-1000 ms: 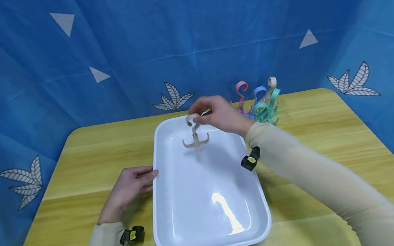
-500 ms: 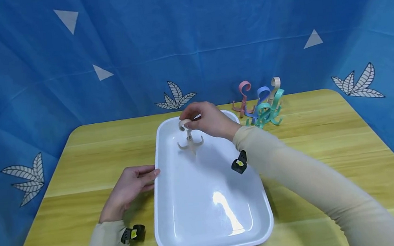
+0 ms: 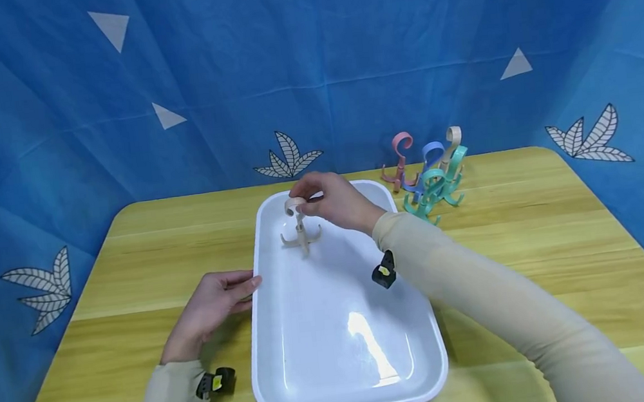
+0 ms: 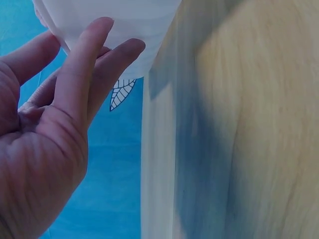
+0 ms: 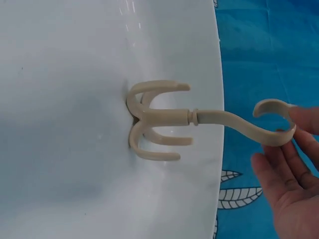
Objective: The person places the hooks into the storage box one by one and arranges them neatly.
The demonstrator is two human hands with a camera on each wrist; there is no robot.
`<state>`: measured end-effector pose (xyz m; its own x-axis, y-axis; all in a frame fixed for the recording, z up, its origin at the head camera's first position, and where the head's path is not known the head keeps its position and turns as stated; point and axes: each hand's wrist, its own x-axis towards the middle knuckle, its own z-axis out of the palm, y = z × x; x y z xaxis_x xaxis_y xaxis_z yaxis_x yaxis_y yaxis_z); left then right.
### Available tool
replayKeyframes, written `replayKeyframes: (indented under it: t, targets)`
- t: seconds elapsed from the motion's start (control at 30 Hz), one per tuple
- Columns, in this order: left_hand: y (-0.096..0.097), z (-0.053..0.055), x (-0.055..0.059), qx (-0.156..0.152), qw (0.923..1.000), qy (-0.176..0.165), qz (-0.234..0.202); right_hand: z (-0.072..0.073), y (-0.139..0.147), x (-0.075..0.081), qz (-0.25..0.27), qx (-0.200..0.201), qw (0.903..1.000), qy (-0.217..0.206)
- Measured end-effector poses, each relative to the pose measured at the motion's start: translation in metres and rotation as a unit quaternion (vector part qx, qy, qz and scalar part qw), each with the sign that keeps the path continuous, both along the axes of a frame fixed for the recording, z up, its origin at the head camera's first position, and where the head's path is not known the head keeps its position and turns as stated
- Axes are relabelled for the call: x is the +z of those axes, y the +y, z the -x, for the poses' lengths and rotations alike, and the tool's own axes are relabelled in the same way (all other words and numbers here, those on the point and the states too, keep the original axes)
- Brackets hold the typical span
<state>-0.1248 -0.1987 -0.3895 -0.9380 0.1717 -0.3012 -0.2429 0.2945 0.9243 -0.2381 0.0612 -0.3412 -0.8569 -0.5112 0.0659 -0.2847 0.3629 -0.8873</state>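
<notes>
My right hand (image 3: 336,203) pinches the curled top of a beige multi-prong hook (image 3: 301,235) over the far left part of a white tray (image 3: 333,316). Upright, with its prongs turned up, the beige hook (image 5: 164,117) appears to stand on the tray floor in the right wrist view. At the tray's left side, my left hand (image 3: 215,305) holds the rim. In the left wrist view, the left hand's fingers (image 4: 79,69) lie against the outside of the tray (image 4: 144,25), and the thumb is at its edge.
Right of the tray's far end stand several similar hooks: a pink hook (image 3: 397,171), a blue hook (image 3: 432,151), another beige hook (image 3: 453,136) and green hooks (image 3: 431,190). A wooden table (image 3: 535,238) bears everything. Behind it hangs a blue cloth (image 3: 342,50).
My right hand has moved left and slightly nearer with the beige hook, lowering it toward the tray floor. The left hand stays at the tray's rim.
</notes>
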Motion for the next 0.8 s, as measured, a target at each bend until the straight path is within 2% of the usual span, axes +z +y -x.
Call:
replayKeyframes:
  t: [0.13, 0.3, 0.47, 0.67, 0.8]
  targets:
    - [0.0, 0.0, 0.0, 0.001, 1.0, -0.005, -0.001, -0.001, 0.005, 0.003, -0.01, 0.007, 0.9999, -0.005]
    - [-0.001, 0.001, -0.001, 0.003, 0.9999, -0.012, -0.008, -0.006, 0.018, 0.011, -0.026, -0.017, 0.9995, -0.004]
    - [-0.001, 0.0, -0.003, 0.005, 0.9999, -0.009, 0.004, -0.015, 0.037, 0.022, 0.008, -0.029, 0.9995, 0.007]
    - [0.0, 0.0, -0.002, 0.01, 0.9999, -0.009, 0.009, -0.03, 0.063, 0.034, 0.022, -0.043, 0.997, 0.061]
    - [0.001, 0.0, -0.002, 0.012, 0.9998, -0.01, 0.011, -0.037, 0.084, 0.034, 0.038, -0.056, 0.9943, 0.082]
